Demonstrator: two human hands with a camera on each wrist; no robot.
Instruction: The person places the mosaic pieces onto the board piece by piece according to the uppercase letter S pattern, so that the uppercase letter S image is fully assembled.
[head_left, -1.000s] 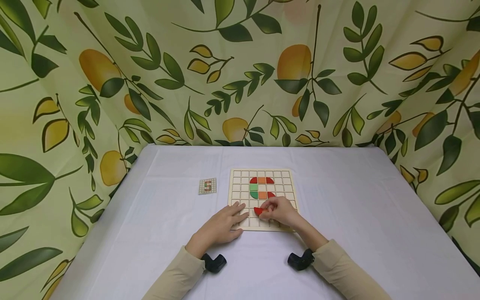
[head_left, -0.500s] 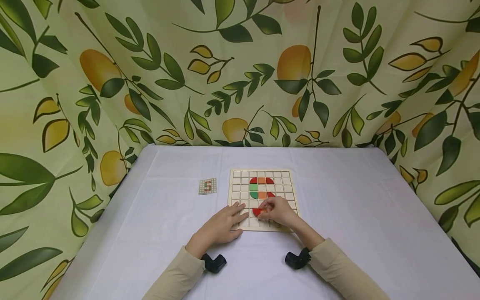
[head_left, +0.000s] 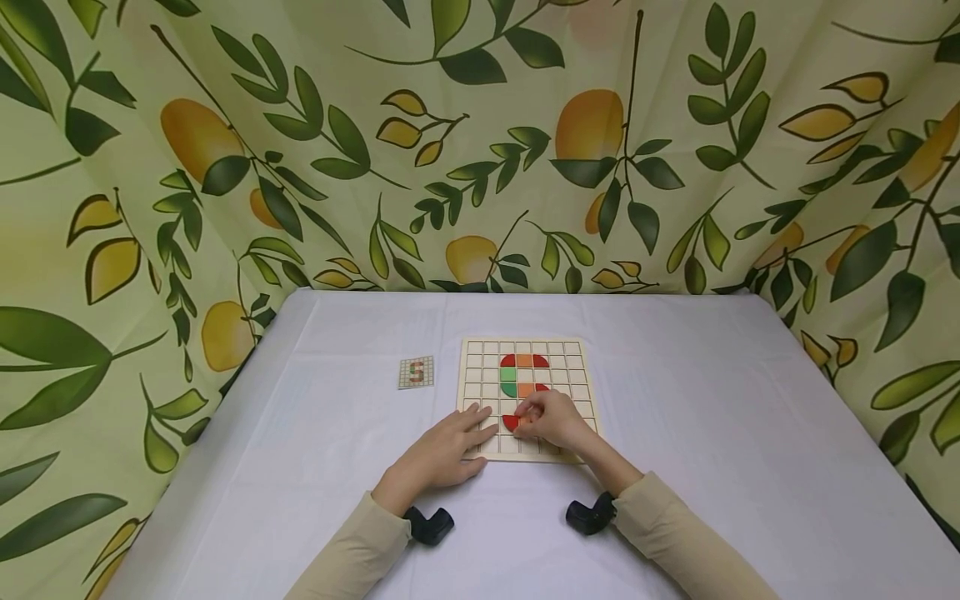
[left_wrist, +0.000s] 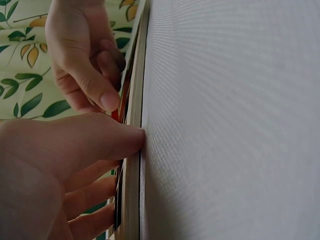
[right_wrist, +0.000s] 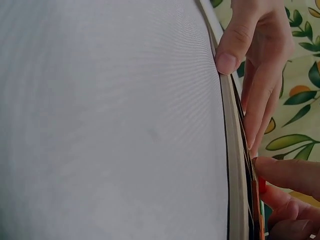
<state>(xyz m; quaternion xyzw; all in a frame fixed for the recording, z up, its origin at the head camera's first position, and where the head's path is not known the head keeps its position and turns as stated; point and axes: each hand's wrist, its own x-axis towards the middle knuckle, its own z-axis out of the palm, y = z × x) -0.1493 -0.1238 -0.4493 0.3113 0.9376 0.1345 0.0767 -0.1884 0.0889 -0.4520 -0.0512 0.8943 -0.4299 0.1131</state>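
A square wooden grid board (head_left: pixel 474 362) lies on the table, its near left part under my left hand (head_left: pixel 448 448). That hand rests with spread fingers on the board, and its thumb (left_wrist: pixel 131 140) presses the near edge. My right hand (head_left: pixel 557 419) pinches a red rounded tile (head_left: pixel 510 423) at the lower middle of the grid. Part of this tile is hidden by the fingers. Farther up the board, red, orange and green tiles form a C-like curve, including a light green square (head_left: pixel 508 374) and an orange square (head_left: pixel 525 361).
Left of the board lies a small pattern card (head_left: pixel 416 372) with a coloured S-like figure on a grid. White cloth covers the table (head_left: pixel 337 400). A leaf-and-fruit curtain (head_left: pixel 480 167) hangs behind it. Black devices sit at both wrists.
My right hand has shifted slightly left over the board, carrying the red tile with it. The left hand and the laid tiles have stayed in place.
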